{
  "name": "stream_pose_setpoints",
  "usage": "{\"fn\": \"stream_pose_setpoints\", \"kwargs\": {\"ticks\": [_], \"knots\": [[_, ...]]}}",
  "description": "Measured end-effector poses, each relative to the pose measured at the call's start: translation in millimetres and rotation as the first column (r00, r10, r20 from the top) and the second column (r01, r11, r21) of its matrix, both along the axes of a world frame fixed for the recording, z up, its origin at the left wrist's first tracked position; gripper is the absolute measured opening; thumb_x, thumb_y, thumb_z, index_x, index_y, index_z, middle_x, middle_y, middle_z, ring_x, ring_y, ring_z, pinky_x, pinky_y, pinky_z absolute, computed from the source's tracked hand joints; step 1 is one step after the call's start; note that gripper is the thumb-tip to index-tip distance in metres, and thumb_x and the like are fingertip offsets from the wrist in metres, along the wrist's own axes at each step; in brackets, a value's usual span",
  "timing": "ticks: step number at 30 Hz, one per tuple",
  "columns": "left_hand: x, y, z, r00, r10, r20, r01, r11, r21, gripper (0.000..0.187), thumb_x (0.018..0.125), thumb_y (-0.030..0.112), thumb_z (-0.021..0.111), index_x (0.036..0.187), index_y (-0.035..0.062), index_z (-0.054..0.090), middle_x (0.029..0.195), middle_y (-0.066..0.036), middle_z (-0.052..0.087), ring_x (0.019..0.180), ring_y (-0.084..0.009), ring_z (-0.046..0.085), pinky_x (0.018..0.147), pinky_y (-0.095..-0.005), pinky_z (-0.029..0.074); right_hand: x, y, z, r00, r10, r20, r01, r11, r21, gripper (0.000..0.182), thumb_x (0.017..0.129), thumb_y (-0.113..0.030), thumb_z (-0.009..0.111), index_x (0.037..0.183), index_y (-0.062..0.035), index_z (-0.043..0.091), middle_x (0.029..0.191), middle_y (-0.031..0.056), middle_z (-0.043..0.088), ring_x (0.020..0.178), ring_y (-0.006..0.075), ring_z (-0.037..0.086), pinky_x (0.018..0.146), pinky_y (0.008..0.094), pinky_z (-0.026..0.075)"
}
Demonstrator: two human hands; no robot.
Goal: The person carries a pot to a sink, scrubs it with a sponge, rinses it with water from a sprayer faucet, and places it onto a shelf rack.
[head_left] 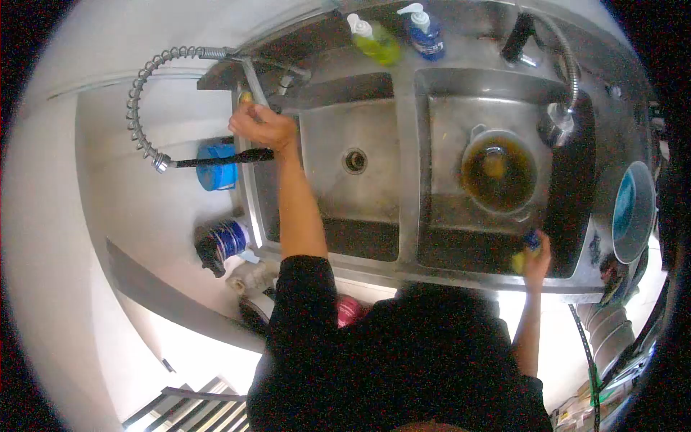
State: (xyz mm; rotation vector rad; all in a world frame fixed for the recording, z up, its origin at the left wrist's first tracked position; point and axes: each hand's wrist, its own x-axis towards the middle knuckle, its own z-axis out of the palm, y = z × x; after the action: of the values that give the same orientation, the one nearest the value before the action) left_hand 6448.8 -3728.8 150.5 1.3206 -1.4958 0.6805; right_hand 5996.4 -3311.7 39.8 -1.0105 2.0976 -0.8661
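Note:
My left hand is closed at the left edge of the double steel sink, beside the base of the spring-hose faucet. A small yellow thing shows at its fingertips; I cannot make out what it is. Over the front of the right basin, my right hand is closed on a small blue and yellow thing, which looks like a sponge. Behind that hand, a round two-handled pot with brownish liquid sits in the right basin.
Green and blue pump bottles stand behind the sink. A second faucet hangs over the right basin's right side. A grey container with something teal stands at the right edge. A blue container is left of the sink.

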Motion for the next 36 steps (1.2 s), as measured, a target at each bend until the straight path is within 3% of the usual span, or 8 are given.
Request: {"fn": "stream_pose_setpoints", "kwargs": {"ticks": [11,16,25,27,29,32,34,36], "knots": [[-4.5,1.9,25.7,0.802,-0.208,0.560,0.112,0.973,0.201,0.022,0.075,0.022,0.066,0.085,0.0047,0.056,0.083,-0.012,0.051,0.079,-0.0319,0.047,0.071,-0.0457,0.035,-11.1,16.7,-22.4,0.982,0.102,-0.161,-0.111,0.992,-0.052,0.049,0.072,0.004,0.057,0.120,0.0007,0.051,0.118,0.0143,0.055,0.110,0.0263,0.051,0.096,0.0345,0.037],[-24.5,-5.5,2.6,0.982,0.098,-0.161,-0.087,0.994,0.071,0.023,0.081,0.023,0.066,0.087,0.0031,0.055,0.085,-0.011,0.053,0.079,-0.0246,0.049,0.069,-0.0384,0.038,-8.4,-0.5,-6.7,0.999,0.045,0.025,-0.045,0.999,-0.023,0.040,0.078,-0.007,0.058,0.117,0.0012,0.051,0.112,0.0153,0.056,0.105,0.0269,0.053,0.093,0.0341,0.038],[-18.4,-15.9,5.4,0.184,0.322,-0.929,-0.253,0.929,0.271,0.023,0.085,0.017,0.060,0.096,-0.0009,0.051,0.101,-0.020,0.059,0.092,-0.0283,0.057,0.071,-0.0379,0.048,-17.0,17.4,-24.5,0.998,-0.031,0.061,0.035,0.998,-0.061,0.040,0.081,-0.003,0.058,0.120,0.0002,0.050,0.114,0.0132,0.058,0.105,0.0228,0.053,0.093,0.0325,0.039],[-15.2,-3.7,13.4,0.383,0.586,-0.714,-0.193,0.807,0.559,0.026,0.081,0.014,0.061,0.098,-0.0020,0.050,0.099,-0.022,0.060,0.092,-0.0314,0.059,0.073,-0.0397,0.049,-20.1,19.4,-23.1,0.988,-0.077,0.136,0.082,0.996,-0.032,0.040,0.080,-0.001,0.059,0.120,-0.0002,0.051,0.114,0.0131,0.058,0.106,0.0222,0.053,0.093,0.0317,0.039],[-0.4,10.2,8.5,0.722,0.691,-0.023,-0.382,0.427,0.819,0.034,0.071,0.008,0.065,0.099,-0.0028,0.050,0.092,-0.021,0.061,0.086,-0.0359,0.061,0.074,-0.0414,0.049,-22.7,23.9,-23.1,0.953,-0.167,0.254,0.153,0.985,0.074,0.042,0.080,-0.001,0.059,0.121,-0.0005,0.050,0.116,0.0132,0.058,0.108,0.0223,0.053,0.094,0.0311,0.038],[12.3,7.7,-3.5,0.714,0.681,-0.165,-0.298,0.508,0.808,0.042,0.075,0.011,0.065,0.109,-0.0051,0.046,0.104,-0.022,0.060,0.090,-0.0271,0.061,0.071,-0.0410,0.051,-25.3,28.9,-32.0,0.995,-0.072,0.070,0.079,0.991,-0.105,0.043,0.080,-0.001,0.059,0.122,-0.0005,0.050,0.117,0.0123,0.057,0.107,0.0214,0.053,0.095,0.0295,0.037],[40.0,-56.2,-42.1,-0.142,0.818,-0.558,-0.256,0.514,0.819,0.045,0.070,0.012,0.069,0.106,-0.0055,0.049,0.104,-0.022,0.060,0.087,-0.0257,0.062,0.070,-0.0409,0.050,-20.7,20.1,-16.3,0.978,-0.120,0.169,0.128,0.991,-0.038,0.044,0.080,-0.001,0.059,0.123,0.0002,0.049,0.118,0.0125,0.057,0.110,0.0212,0.052,0.096,0.0299,0.036],[59.2,-66.6,-55.9,-0.095,0.864,-0.494,-0.108,0.484,0.868,0.045,0.067,0.016,0.071,0.102,-0.0049,0.052,0.102,-0.021,0.061,0.084,-0.0252,0.062,0.068,-0.0415,0.050,-23.3,16.3,-15.8,0.970,-0.133,0.201,0.139,0.990,-0.016,0.044,0.081,-0.001,0.058,0.124,-0.0006,0.049,0.118,0.0114,0.056,0.107,0.0196,0.052,0.093,0.0296,0.038]]}}
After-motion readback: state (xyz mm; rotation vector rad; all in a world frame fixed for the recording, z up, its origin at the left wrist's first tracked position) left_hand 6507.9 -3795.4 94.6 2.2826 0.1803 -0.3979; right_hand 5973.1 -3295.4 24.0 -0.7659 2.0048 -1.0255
